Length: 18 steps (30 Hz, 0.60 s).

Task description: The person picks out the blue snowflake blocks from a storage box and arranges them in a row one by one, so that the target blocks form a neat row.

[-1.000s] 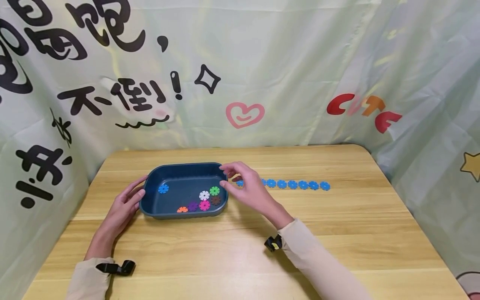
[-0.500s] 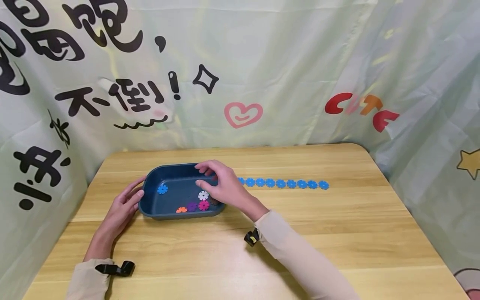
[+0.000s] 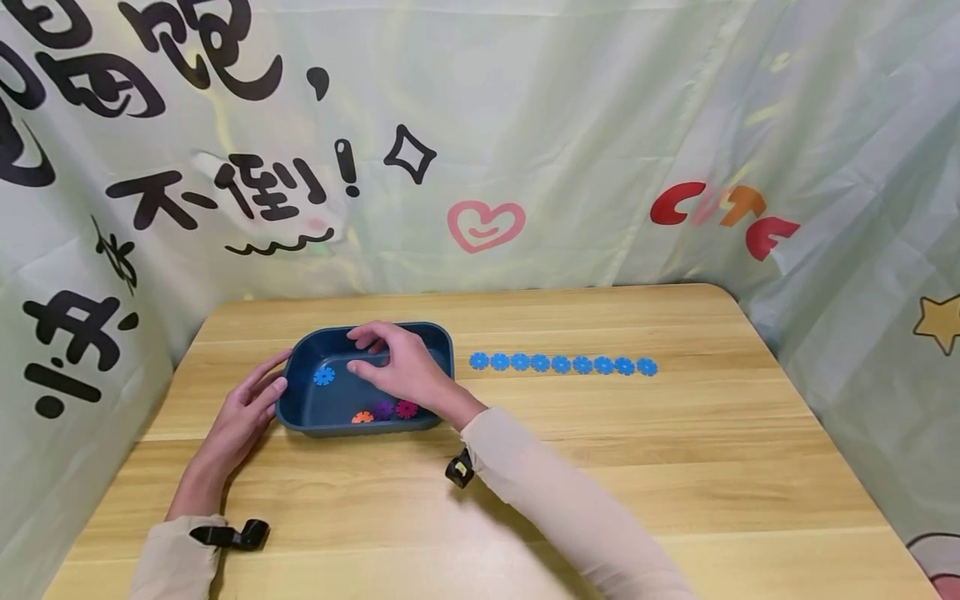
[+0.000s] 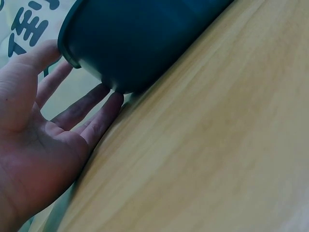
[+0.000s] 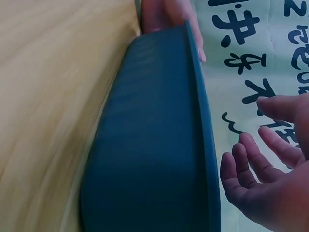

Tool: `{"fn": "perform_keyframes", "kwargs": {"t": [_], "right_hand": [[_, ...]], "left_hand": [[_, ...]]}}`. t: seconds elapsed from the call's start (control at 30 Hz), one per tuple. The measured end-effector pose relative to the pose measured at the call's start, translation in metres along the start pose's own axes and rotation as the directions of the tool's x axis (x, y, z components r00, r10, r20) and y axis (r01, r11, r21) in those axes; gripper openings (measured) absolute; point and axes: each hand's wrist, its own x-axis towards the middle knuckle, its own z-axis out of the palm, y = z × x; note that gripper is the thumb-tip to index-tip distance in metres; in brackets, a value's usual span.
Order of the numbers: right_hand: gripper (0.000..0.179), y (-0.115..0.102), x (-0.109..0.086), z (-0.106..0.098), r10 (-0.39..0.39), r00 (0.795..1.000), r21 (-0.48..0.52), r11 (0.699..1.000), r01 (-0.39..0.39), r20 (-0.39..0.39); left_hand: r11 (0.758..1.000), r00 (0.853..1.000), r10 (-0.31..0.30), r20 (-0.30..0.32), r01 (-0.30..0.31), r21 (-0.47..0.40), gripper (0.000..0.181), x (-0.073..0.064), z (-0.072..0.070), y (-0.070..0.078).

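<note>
A dark blue tray point(image 3: 322, 430) stands on the left half of the table. My left hand point(image 3: 243, 412) rests on its left end; in the left wrist view its nearly straight fingers point(image 4: 79, 107) touch the outer wall. Above the inside of the tray hovers my right hand point(image 3: 405, 367), thumb and fingers apart with nothing between them. Left of it in the tray lies a blue snowflake disc point(image 3: 324, 376). Orange point(image 3: 363, 416), purple point(image 3: 384, 409) and pink point(image 3: 407, 409) snowflake discs lie along the near wall. The right hand hides part of the tray floor.
A straight row of several blue snowflake discs point(image 3: 562, 364) lies on the wooden table point(image 3: 637, 483) to the right of the tray. A printed cloth point(image 3: 570, 150) hangs behind the table and at both sides.
My right hand has moved left from the tray's right rim to over its middle, covering the white, green and brown discs. My left hand has stayed at the tray's left end.
</note>
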Motion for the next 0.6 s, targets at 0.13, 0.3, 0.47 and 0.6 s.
{"fn": "perform_keyframes", "kwargs": {"t": [0.13, 0.3, 0.47, 0.6], "right_hand": [[0.034, 0.000, 0.010, 0.009, 0.043, 0.999, 0.026, 0.999, -0.043, -0.003], [0.032, 0.002, 0.023, 0.021, 0.097, 0.995, 0.011, 0.995, -0.097, 0.009], [0.032, 0.004, 0.033, 0.035, 0.128, 0.990, -0.052, 0.991, -0.125, 0.053], [0.032, 0.007, 0.042, 0.044, 0.152, 0.986, -0.102, 0.984, -0.144, 0.073]], "left_hand": [[1.000, 1.000, -0.008, 0.000, 0.008, -0.002, 0.053, 0.000, 0.000, 0.001], [0.999, 1.000, -0.026, -0.002, 0.026, 0.026, 0.053, -0.001, 0.000, 0.003], [0.999, 1.000, -0.031, 0.006, 0.031, 0.028, 0.053, -0.001, -0.001, 0.003], [1.000, 1.000, -0.023, 0.012, 0.022, 0.010, 0.053, 0.000, 0.000, 0.002]]}}
